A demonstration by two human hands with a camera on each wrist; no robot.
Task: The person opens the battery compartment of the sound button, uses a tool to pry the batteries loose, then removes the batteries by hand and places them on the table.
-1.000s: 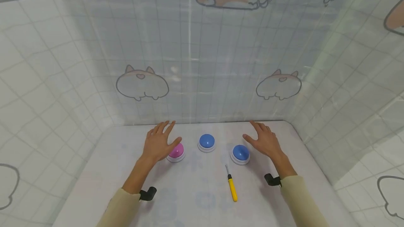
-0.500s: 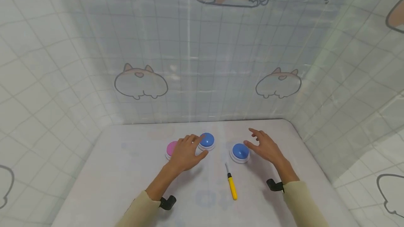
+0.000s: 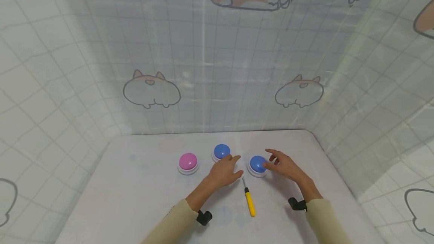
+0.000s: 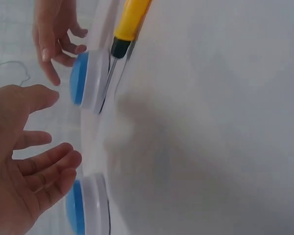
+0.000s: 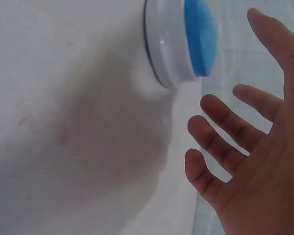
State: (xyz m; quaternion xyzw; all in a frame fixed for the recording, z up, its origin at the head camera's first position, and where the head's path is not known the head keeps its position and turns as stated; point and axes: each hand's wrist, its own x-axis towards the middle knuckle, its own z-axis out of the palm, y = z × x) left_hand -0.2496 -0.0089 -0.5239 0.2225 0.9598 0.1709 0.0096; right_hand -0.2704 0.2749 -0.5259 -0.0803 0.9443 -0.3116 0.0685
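Has a pink button (image 3: 188, 160) leftmost on the white table (image 3: 135, 195), then a blue button (image 3: 222, 150) partly behind the left hand (image 3: 222, 172), with fingers loosely parted. Next has a yellow-handled screwdriver (image 3: 249, 201), a second blue button (image 3: 256, 163) and, just beside it, the right hand (image 3: 286, 166), with fingers wide.

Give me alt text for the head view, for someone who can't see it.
A person's left hand hovers by the middle blue dome button, right hand by the right blue button, both empty, over a white table. A pink button sits leftmost, a yellow-handled tool lies closer to the viewer, a cartoon-printed wall behind.
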